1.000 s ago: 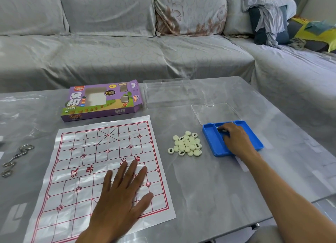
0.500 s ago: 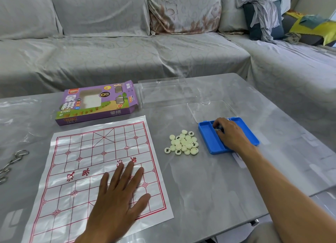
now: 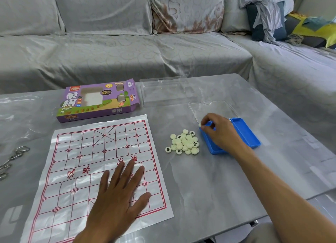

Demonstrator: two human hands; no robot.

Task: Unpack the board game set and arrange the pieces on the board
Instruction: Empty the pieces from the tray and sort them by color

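A white paper board [image 3: 101, 162] with a red grid lies flat on the grey table. My left hand [image 3: 118, 193] presses on its near right part, fingers straight and spread. A heap of several cream round pieces [image 3: 184, 142] sits on the table right of the board. Just right of the heap lies a blue tray [image 3: 245, 133]. My right hand [image 3: 221, 131] hovers over the tray's left end and pinches a small cream piece [image 3: 200, 124] between thumb and fingertips.
The purple game box [image 3: 98, 101] lies behind the board. A clear plastic lid [image 3: 213, 109] and a larger clear case [image 3: 169, 89] lie behind the tray. Metal ring puzzles [image 3: 12, 159] sit at the left edge. A grey sofa runs behind the table.
My right hand has lifted from inside the blue tray toward its left end, now pinching a cream piece. My left hand stays pressed on the board.
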